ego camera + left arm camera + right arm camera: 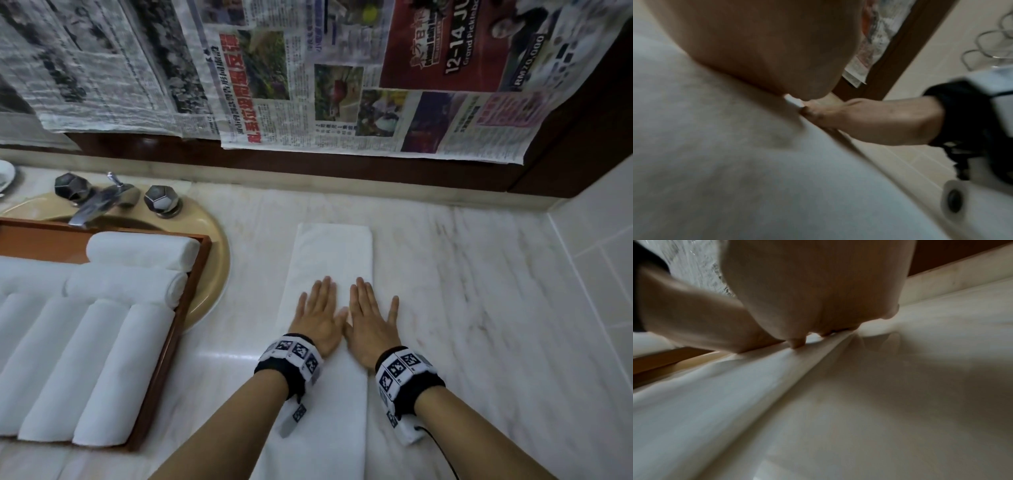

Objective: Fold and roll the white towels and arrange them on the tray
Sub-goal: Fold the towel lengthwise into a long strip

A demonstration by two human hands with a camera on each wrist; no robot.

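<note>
A white towel (330, 260) folded into a long strip lies flat on the counter; rolled towels (102, 342) fill the wooden tray (161, 370)

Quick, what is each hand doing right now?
Left hand: open, fingers straight, pressing flat on the folded towel.
Right hand: open, pressing flat on the same towel.

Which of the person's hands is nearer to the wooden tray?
Left. The left hand lies flat on the folded towel, on the side toward the wooden tray; the right hand lies beside it, farther away.
</note>
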